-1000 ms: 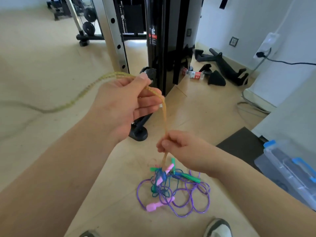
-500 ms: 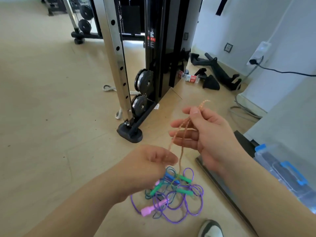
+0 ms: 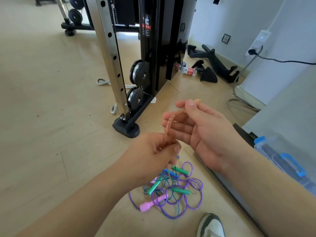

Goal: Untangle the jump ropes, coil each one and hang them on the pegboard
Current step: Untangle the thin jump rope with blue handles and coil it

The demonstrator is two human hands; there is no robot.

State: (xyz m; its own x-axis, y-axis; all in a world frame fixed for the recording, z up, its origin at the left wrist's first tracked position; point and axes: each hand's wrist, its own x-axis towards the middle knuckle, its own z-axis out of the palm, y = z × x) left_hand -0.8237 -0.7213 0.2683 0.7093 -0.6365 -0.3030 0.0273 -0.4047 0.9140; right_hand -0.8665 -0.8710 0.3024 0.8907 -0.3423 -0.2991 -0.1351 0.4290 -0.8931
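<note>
Loops of translucent orange beaded jump rope (image 3: 169,124), pinned by thumb of right hand (image 3: 205,134), pinched below by left hand (image 3: 153,156); even, lightly tensioned turns should coil cleanly.

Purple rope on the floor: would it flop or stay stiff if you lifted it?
Probably floppy: the purple rope lies in loose curls. It would likely drag the green handles along, since the cords look tangled.
</note>
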